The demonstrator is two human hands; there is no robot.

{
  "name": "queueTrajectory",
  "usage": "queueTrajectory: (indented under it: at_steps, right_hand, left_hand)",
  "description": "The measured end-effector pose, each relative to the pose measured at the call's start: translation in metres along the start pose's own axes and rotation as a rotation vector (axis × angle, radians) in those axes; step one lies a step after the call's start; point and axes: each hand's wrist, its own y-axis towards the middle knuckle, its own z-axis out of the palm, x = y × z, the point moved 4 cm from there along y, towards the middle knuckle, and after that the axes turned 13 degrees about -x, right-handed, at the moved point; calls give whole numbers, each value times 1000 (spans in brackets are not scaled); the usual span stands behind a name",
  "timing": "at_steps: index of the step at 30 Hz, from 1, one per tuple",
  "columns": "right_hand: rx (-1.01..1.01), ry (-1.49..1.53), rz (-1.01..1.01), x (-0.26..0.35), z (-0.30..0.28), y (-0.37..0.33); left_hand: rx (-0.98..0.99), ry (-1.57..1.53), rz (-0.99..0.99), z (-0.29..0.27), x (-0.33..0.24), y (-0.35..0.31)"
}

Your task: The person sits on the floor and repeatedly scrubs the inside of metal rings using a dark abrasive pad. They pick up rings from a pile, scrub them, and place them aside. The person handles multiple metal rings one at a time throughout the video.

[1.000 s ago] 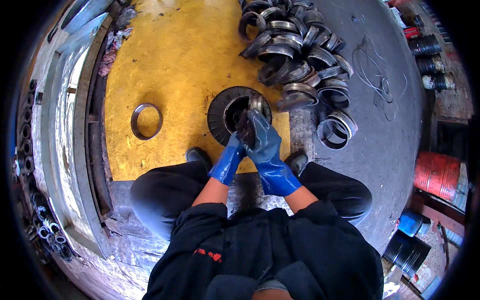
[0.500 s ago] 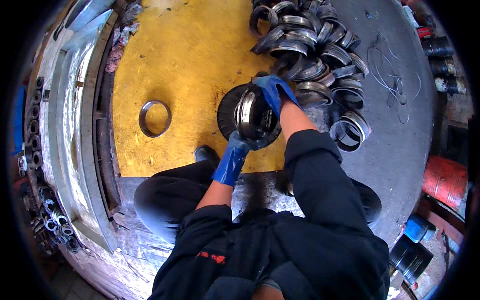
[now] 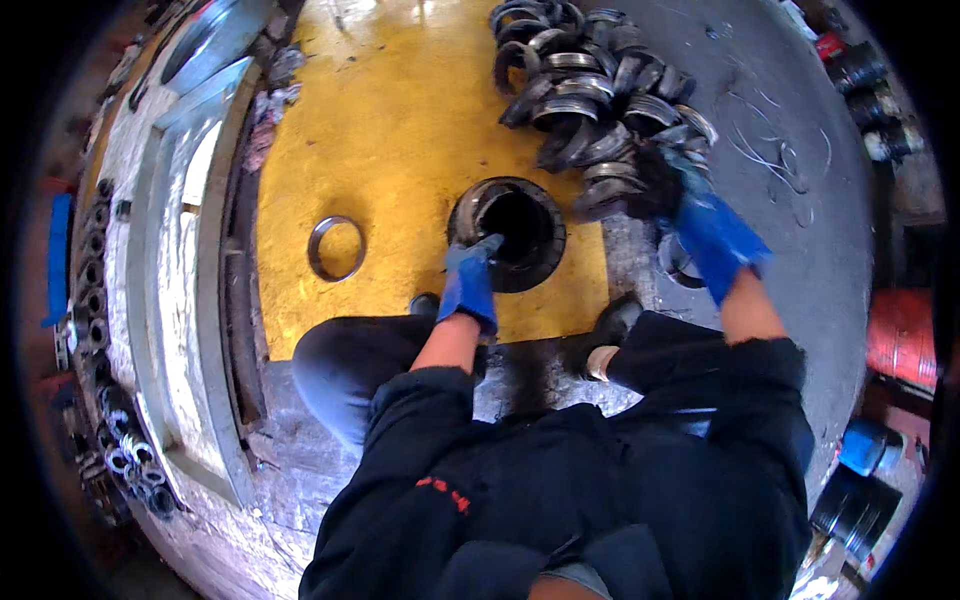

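A thick, round black part (image 3: pixel 545 265) with a wide rim and a dark central hollow sits on the yellow floor sheet between my feet. A metal ring (image 3: pixel 474 222) stands at its left side. My left hand (image 3: pixel 470 265), in a blue glove, is closed on the ring's near left edge, thumb over the rim. At the near right side of a heap of dark, greasy metal rings (image 3: pixel 575 88) is my right hand (image 3: pixel 695 200), also gloved in blue. Motion smears its fingers, and a black mass (image 3: pixel 655 182) shows against them; whether it is held I cannot tell.
One bare metal ring (image 3: pixel 337 248) lies apart on the left of the yellow sheet (image 3: pixel 400 120). Past it runs a long metal frame (image 3: pixel 235 180). Loose wire (image 3: pixel 780 165) curls on the grey floor at right, with a red drum (image 3: pixel 900 338) beyond.
My right hand has left the round part and moved right to the heap's near side. My left hand stays at the ring's left edge. The part's hollow now faces up more openly.
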Motion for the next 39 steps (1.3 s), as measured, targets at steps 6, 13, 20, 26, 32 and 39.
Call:
queueTrajectory:
  at_steps: [6,13,20,26,32,39]
  right_hand:
    - [-44,-216,-52,25,-39,-30]
    - [9,-323,-151,83,-22,-29]
    - [100,-269,-228,118,0,-26]
    - [97,-261,-226,120,3,-21]
    - [73,-79,-157,123,3,-37]
    - [-9,18,-110,112,2,-74]
  left_hand:
    - [109,-50,18,13,-75,-40]
    - [64,-55,3,-80,-144,52]
    - [-645,362,311,-357,-234,137]
    - [-291,185,139,-168,-216,61]
    - [333,-192,-400,38,-76,6]
    - [427,-595,-750,158,-20,-150]
